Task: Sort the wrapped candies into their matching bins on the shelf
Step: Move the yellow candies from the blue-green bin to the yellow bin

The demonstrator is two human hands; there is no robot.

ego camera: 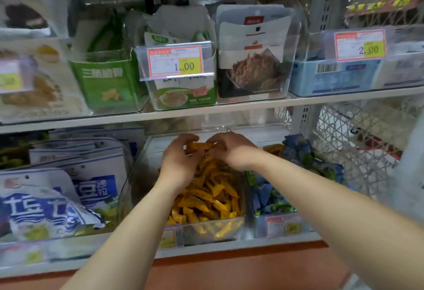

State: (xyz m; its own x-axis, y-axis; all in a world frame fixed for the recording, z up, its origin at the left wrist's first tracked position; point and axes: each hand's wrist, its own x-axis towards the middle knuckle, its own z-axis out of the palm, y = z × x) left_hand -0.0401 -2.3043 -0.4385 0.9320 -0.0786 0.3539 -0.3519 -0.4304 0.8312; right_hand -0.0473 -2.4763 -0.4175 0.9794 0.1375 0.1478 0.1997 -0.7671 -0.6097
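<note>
A clear plastic bin [135, 175] on the lower shelf is filled with several orange wrapped candies [206, 195]. Both my hands reach into its back half. My left hand [177, 163] and my right hand [231, 149] have fingers curled round a small bunch of orange candies [200, 146] held between them above the pile. Right of it, a second clear bin [259, 225] holds blue and green wrapped candies [298, 152], with a few orange candies [273, 148] lying at its back left.
Blue and white snack bags [57, 193] fill the lower shelf on the left. A white mesh basket [358, 152] stands on the right. The upper shelf edge [206, 112] hangs just above my hands, carrying boxed snacks and price tags [175, 62].
</note>
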